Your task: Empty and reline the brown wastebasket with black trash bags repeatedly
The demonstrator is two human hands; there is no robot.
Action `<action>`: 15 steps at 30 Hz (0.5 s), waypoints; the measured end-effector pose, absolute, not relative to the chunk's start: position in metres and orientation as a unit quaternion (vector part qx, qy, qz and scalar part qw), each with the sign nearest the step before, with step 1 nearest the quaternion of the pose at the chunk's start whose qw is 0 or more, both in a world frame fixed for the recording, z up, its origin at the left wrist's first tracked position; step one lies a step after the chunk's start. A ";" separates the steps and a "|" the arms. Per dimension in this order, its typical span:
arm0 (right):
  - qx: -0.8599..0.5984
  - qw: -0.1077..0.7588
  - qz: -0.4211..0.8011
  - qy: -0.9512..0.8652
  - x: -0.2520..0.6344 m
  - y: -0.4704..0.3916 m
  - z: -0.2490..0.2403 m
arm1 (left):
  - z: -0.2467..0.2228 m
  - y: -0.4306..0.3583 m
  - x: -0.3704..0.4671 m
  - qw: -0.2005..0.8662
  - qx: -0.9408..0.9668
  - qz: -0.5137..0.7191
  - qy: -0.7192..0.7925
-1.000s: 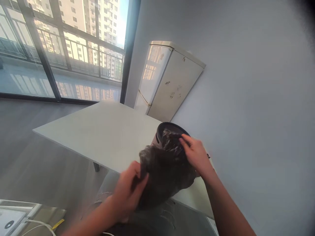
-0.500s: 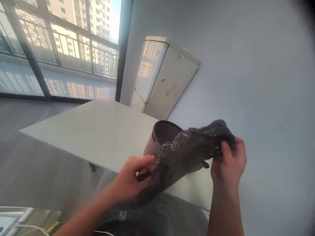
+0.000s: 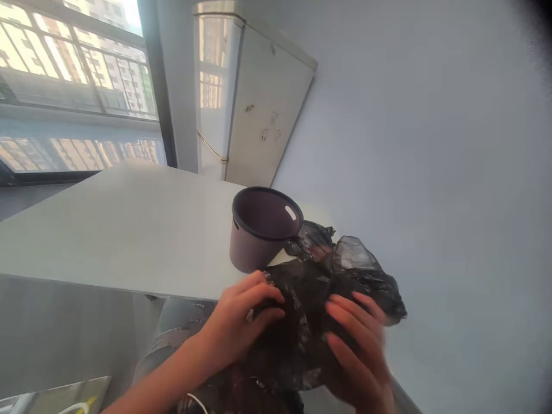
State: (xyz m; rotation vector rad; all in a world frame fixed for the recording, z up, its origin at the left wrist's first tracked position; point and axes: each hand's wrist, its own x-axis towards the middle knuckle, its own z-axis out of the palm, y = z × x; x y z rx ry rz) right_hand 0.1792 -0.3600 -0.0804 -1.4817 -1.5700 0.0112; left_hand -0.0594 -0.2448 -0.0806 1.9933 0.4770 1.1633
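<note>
A thin black plastic bag (image 3: 297, 339) spreads, crumpled, between my two hands, hanging over the near edge of the table. My left hand (image 3: 245, 316) is closed on the left part of the bag, thumb and fingers pinching the film. At the right, my right hand (image 3: 357, 345) rests against the bag with its fingers apart and stretched out, slightly smeared by motion. Just beyond the bag, a purple bin (image 3: 254, 247) with a dark rim and handle slots stands upright on the table. More crumpled black plastic (image 3: 314, 236) lies to the right of the bin.
The white table (image 3: 142, 230) reaches away to the left. Behind it stand a worn fridge (image 3: 263, 109) and a large window (image 3: 77, 98). A plain wall (image 3: 422, 161) borders the right side. My jeans (image 3: 172, 328) show below the table edge.
The bag has moved down and toward me, and my right hand has come down and left, its fingers loosening. The bin now shows fully. The view has shifted right.
</note>
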 end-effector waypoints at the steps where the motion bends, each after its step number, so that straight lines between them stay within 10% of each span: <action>1: -0.586 0.451 -0.044 -0.672 0.182 -0.361 -0.083 | -0.079 -0.242 -0.059 0.394 0.770 0.456 0.210; 9: -0.638 0.569 -0.082 -0.513 0.221 -0.367 -0.102 | -0.069 -0.210 -0.064 0.392 0.738 0.406 0.370; 15: -0.594 0.718 0.186 -0.310 0.236 -0.369 -0.095 | -0.075 -0.203 -0.067 0.429 0.792 0.342 0.267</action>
